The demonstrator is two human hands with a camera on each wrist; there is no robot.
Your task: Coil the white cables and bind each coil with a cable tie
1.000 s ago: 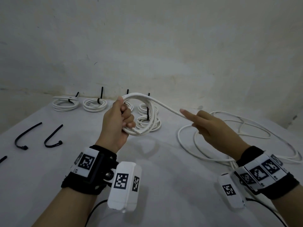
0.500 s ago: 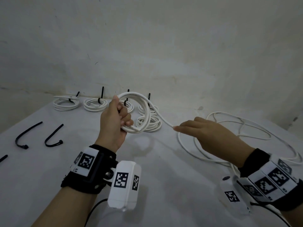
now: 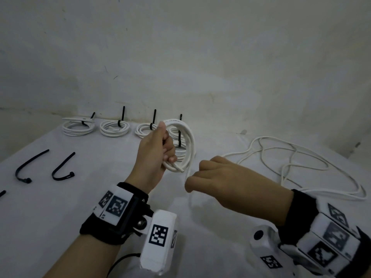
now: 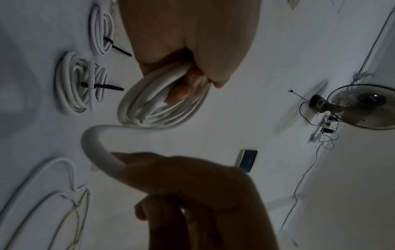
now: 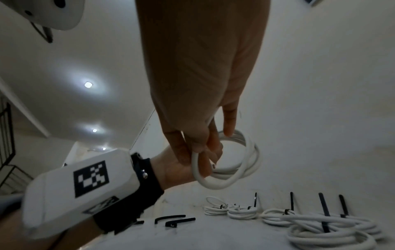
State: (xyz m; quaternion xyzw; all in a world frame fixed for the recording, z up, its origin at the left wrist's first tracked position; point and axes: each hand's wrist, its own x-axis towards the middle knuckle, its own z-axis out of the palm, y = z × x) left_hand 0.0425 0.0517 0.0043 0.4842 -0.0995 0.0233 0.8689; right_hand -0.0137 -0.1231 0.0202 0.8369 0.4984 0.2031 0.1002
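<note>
Two loose black plastic cable ties [image 3: 45, 165], each bent into a hook shape, are laid on the left of the white table [image 3: 90, 197], well apart from the hands. Along the far edge by the wall, a row of finished white cable coils [image 3: 96, 127] is seen, each bound with a black tie whose tail stands up.

Near the middle, the left hand [image 3: 155, 151] is raised above the table with its fingers curled round a partly wound coil of white round cable [image 3: 183, 145]; several turns are gripped together in the fist, and a cut end of the cable sticks out just below the fingers. In the left wrist view the fingertips [image 4: 192, 84] are seen wrapped through the loops.

Just to the right and lower, the right hand [image 3: 226, 185] is held with its fingers curled round the running strand of the same cable; in the right wrist view the strand is seen passing under the fingers [image 5: 192, 143] and bending up towards the coil.

On the right of the table, the uncoiled remainder of the white cable [image 3: 301, 163] is spread in wide, overlapping loops.
</note>
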